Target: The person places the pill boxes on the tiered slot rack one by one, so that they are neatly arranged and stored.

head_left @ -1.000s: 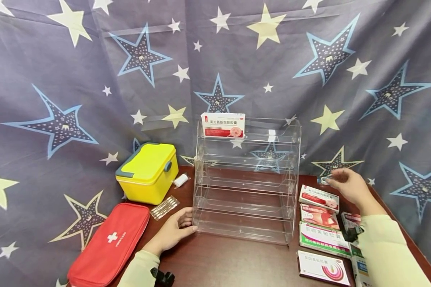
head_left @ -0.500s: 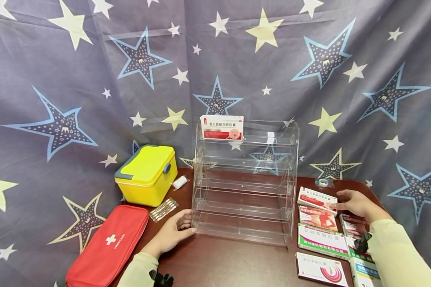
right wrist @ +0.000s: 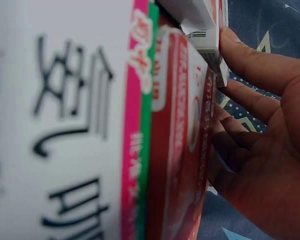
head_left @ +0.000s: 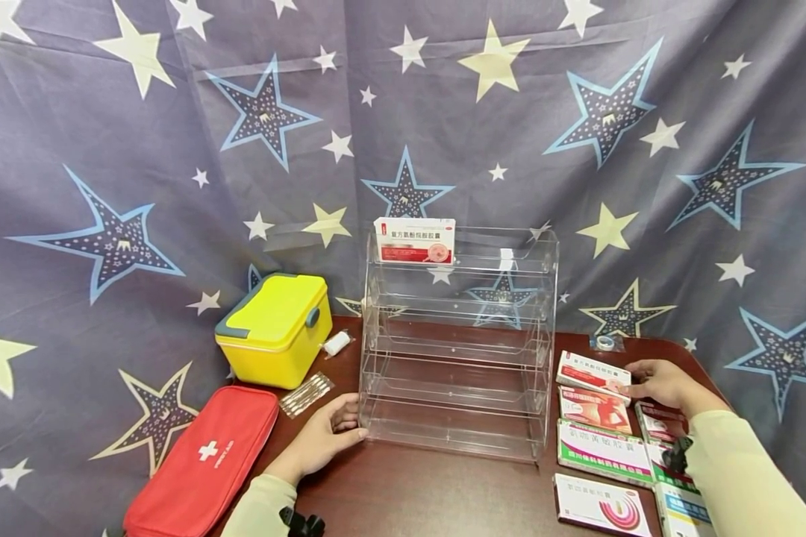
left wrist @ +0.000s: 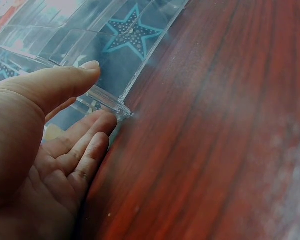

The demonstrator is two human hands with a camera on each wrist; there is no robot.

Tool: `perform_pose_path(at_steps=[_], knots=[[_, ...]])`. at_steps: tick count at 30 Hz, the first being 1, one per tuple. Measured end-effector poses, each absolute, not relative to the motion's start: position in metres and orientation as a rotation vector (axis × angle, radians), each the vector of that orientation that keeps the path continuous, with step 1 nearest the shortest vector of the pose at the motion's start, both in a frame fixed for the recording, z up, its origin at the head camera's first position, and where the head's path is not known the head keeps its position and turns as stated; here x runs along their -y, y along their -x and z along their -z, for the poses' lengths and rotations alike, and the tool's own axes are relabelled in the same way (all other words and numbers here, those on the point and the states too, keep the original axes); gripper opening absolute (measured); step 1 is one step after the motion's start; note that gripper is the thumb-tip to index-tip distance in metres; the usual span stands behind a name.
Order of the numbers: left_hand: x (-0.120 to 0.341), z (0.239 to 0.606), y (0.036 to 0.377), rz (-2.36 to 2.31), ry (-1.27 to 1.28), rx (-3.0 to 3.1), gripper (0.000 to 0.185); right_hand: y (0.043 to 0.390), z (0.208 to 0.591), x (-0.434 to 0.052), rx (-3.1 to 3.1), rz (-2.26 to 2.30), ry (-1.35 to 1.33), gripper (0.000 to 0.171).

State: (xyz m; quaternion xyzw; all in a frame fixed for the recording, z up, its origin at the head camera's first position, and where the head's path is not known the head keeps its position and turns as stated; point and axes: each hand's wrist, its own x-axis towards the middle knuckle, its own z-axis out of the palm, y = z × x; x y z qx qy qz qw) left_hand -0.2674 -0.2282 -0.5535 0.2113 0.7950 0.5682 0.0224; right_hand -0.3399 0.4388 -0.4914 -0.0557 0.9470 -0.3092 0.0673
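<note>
The right hand (head_left: pixel 666 386) pinches a red-and-white capsule box (head_left: pixel 591 371) by its right end, near the tabletop's (head_left: pixel 436 496) right edge; the relaxed left hand (head_left: pixel 324 438) touches the rack (head_left: pixel 455 346).

The rack (head_left: pixel 451 432) looks glossy plastic, the boxes (head_left: pixel 604 452) smooth card, the table (head_left: pixel 430 496) shiny wood.

The right grip (head_left: pixel 665 385) hides one corner of a paracetamol-amantadine capsule box (head_left: pixel 591 373). The first-aid pouch (head_left: pixel 204 466) runs out of my view.
</note>
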Motion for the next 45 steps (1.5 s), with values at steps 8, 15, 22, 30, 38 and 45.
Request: perform_pose_path(at_steps=[8, 15, 22, 30, 38, 45], knots=[[0.228, 0.554, 0.268, -1.753, -0.648, -2.468, 0.059, 0.338, 0.494, -0.438, -2.852, 0.986, 0.134, 0.067], [0.228, 0.553, 0.267, -1.754, -0.62, -2.452, 0.061, 0.336, 0.496, -0.442, -2.887, 1.072, 0.048, 0.07], [0.229, 0.553, 0.267, -1.754, -0.627, -2.468, 0.06, 0.336, 0.495, -0.441, -2.862, 1.219, 0.001, 0.058], [0.228, 0.552, 0.267, -1.757, -0.645, -2.472, 0.059, 0.335, 0.497, -0.445, -2.909, 1.218, 0.016, 0.061], [0.229, 0.553, 0.267, -1.762, -0.65, -2.467, 0.059, 0.329, 0.494, -0.444, -2.912, 1.224, -0.015, 0.054], [0.228, 0.552, 0.266, -1.765, -0.655, -2.458, 0.06, 0.325, 0.491, -0.444, -2.931, 1.262, -0.015, 0.052]])
